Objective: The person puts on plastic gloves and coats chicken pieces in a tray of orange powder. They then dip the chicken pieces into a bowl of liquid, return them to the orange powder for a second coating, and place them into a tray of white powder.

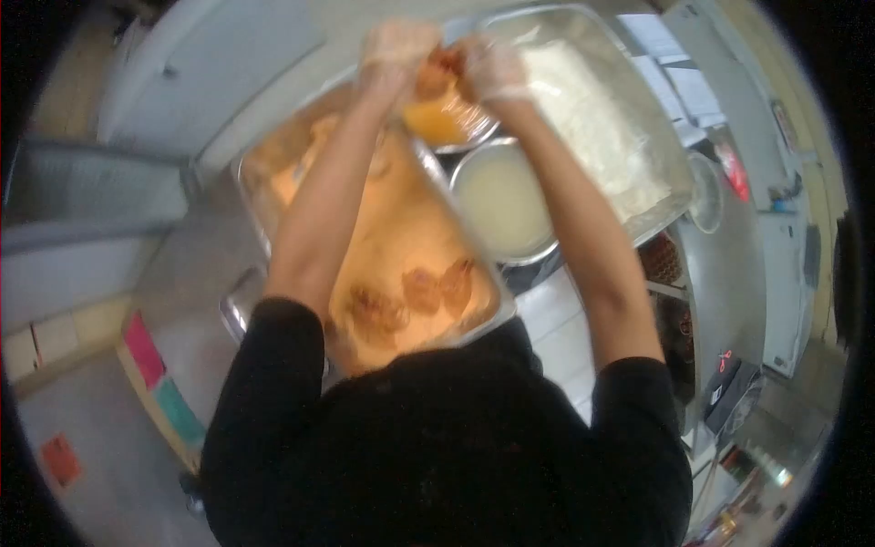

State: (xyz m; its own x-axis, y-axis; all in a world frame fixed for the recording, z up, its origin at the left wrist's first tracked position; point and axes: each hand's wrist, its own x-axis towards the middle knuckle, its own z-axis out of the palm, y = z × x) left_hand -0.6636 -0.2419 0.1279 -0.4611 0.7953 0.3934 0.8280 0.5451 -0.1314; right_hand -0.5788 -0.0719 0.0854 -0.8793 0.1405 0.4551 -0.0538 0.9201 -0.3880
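Both my hands wear clear gloves and are raised side by side at the top of the head view, slightly blurred. My left hand [399, 47] is closed at one side of a reddish-orange piece of coated meat [439, 75]. On its other side, my right hand [493, 68] is closed too; the fingertips of both are hard to make out. Below the meat is a small container of orange contents [441, 122] with shiny clear plastic. Under my left forearm lies a large metal tray [505, 314] of orange coating [410, 219], with several coated pieces [421, 288] near its close end.
A round metal pot of cloudy pale liquid [499, 199] stands between the orange tray and a deep metal pan [673, 202] of white powder [583, 114]. Papers [670, 68] and a clear bowl [704, 191] are at the right. A metal handle [234, 305] sticks out left of the tray.
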